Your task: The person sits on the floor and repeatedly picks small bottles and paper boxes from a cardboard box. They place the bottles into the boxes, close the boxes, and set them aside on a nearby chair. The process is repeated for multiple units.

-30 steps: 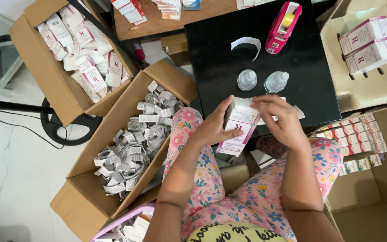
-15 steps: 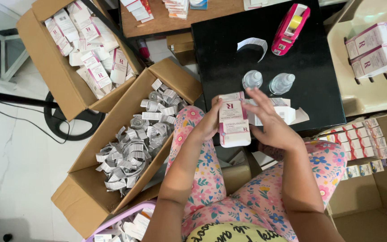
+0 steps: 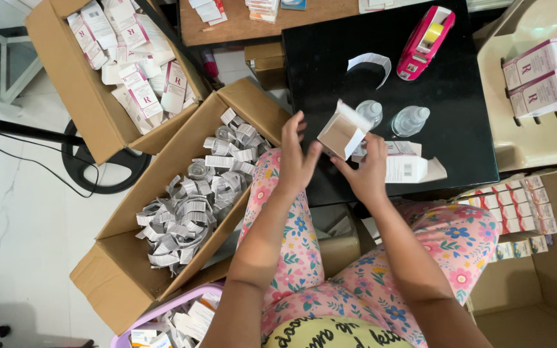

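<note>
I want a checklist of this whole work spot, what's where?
Surface: black table.
Job's things: small white carton, opened, between both hands; two clear bottles behind it.
Clutter: pink tape dispenser, paper strip, flat carton.
Hands: left hand open beside the carton; right hand holds it from below.
Cables: black cable on floor.
Surroundings: box of folded leaflets, box of flat cartons, beige chair.

Count, hands as reference: one open white carton (image 3: 343, 132) between the left hand (image 3: 294, 161) and right hand (image 3: 369, 174). Two clear bottles (image 3: 370, 111) just beyond the right hand. One pink tape dispenser (image 3: 423, 42) farther beyond. Two cardboard boxes (image 3: 124, 283) left of the left hand. Folded leaflets inside: too many to count.
</note>
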